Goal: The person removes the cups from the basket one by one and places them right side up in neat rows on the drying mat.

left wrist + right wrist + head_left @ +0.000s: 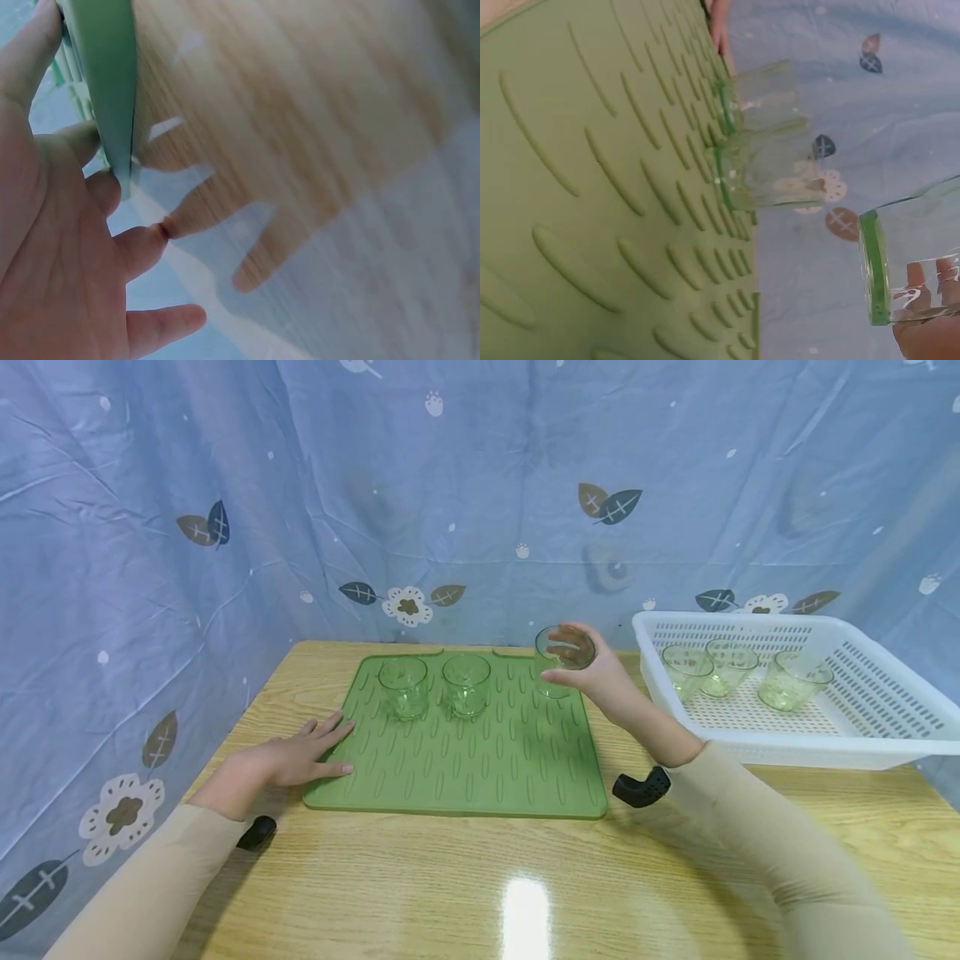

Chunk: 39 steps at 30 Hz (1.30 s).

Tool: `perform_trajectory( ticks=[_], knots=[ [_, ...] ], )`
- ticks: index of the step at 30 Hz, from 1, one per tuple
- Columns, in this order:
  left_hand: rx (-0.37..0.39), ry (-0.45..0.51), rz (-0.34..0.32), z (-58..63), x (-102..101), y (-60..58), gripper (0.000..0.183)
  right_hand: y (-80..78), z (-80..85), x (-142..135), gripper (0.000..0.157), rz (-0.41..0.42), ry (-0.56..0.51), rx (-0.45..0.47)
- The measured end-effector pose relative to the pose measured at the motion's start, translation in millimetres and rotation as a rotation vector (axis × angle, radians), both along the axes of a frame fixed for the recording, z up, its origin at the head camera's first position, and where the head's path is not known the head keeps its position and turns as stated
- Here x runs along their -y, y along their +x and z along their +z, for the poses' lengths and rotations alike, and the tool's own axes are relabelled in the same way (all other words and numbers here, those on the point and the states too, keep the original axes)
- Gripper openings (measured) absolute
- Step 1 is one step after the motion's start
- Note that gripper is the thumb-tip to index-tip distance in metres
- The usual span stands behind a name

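Note:
My right hand [596,675] grips a clear greenish glass [553,681] above the right rear part of a green ribbed mat [465,768]. In the right wrist view the held glass [911,259] has its thick green base apart from the mat. Two similar glasses, a left one [405,689] and a right one [467,687], stand upright side by side on the mat's rear half. At the mat's left edge my left hand [303,754] rests with fingers spread, fingertips touching the mat; the left wrist view shows the palm [60,247] beside the mat's rim.
A white perforated plastic basket [795,752] stands at the right rear with three glasses inside, one of them a tilted glass [793,681]. Blue patterned cloth [480,485] hangs behind and at the left of the wooden table [420,877].

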<state>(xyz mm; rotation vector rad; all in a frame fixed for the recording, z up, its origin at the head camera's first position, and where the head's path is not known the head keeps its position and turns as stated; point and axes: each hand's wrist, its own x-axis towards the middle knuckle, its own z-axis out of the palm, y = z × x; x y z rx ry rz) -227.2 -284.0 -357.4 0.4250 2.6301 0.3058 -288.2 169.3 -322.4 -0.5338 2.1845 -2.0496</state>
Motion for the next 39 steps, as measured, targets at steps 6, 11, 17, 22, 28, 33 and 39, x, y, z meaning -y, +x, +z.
perform_trajectory(
  ticks=[6,11,17,22,28,33,39],
  knots=[
    [0.001,0.002,-0.002,0.4,1,-1.0,0.092,-8.1,-10.4,7,0.086,-0.015,0.007,0.038],
    [0.007,0.001,0.0,0.0,1,-1.2,0.092,-16.4,-20.7,9,0.089,-0.029,0.057,0.056],
    [0.005,-0.004,0.005,-0.4,2,-1.0,0.092,-24.6,-31.8,14,0.088,-0.038,0.089,0.07],
    [-0.002,0.002,-0.005,-1.3,3,-1.4,0.093,-31.3,-37.7,16,0.088,-0.054,0.109,0.093],
    [0.004,0.006,-0.005,-1.4,2,-1.4,0.093,-37.5,-43.2,17,0.09,-0.057,0.138,0.118],
    [0.012,0.008,-0.001,-1.3,2,-1.3,0.092,-39.1,-44.7,19,0.092,-0.061,0.163,0.117],
    [0.01,0.007,-0.002,-1.4,1,-0.8,0.092,-41.2,-50.0,23,0.094,-0.043,0.169,0.138]
  ],
)
